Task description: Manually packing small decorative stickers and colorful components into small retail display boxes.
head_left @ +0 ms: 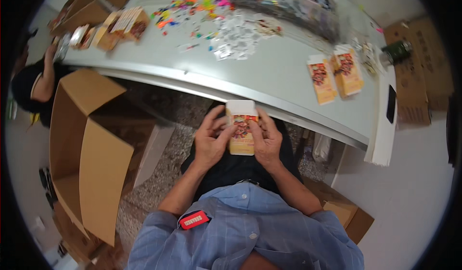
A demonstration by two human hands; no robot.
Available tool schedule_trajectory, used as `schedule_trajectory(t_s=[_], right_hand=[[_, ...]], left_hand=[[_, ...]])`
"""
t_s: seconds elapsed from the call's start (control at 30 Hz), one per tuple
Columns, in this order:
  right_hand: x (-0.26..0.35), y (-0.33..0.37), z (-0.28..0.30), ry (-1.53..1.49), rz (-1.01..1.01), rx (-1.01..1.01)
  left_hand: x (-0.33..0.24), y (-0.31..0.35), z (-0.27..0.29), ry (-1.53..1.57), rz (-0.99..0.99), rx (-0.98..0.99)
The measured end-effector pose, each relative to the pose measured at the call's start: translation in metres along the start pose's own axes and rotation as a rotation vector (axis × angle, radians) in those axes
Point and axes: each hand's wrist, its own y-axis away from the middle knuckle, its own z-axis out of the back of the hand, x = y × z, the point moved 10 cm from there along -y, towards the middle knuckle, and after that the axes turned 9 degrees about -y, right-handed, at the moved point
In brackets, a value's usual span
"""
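Between both hands is a small yellow-and-red printed carton point(242, 137), held upright over my lap, just off the table's front edge. A white flap stands up at its top. My left hand point(211, 142) grips its left side, the thumb lying across the printed front. On the opposite side my right hand point(267, 140) presses with its thumb on the front and the fingers behind. Two similar flattened cartons point(323, 83) lie on the table at the right. Whether anything is inside the held carton cannot be seen.
On the pale table point(284, 72) lie white packets point(236, 41), colourful small pieces point(180, 12) and a filled clear plastic bag point(308, 12). Filled cartons point(130, 24) stand back left. A big open cardboard box point(103, 173) is at my left; beyond it shows another person's arm point(44, 80).
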Motion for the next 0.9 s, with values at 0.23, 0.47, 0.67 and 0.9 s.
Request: schedule_trajectory(t_s=[0.23,0.47,0.67,0.9], right_hand=[[-0.015,0.009,0.019,0.058,-0.065,0.143],[-0.004,0.005,-0.008,0.101,0.065,0.302],[0.013,0.011,0.009,0.088,0.217,0.297],[-0.014,0.015,0.007,-0.450,-0.278,0.225]], left_hand=[[0.031,0.009,-0.006,-0.170,0.074,0.226],[0.039,0.027,0.024,-0.288,0.110,0.365],[0.011,0.013,0.006,-0.505,-0.187,0.358],[0.008,0.023,0.005,-0.247,0.024,0.189]])
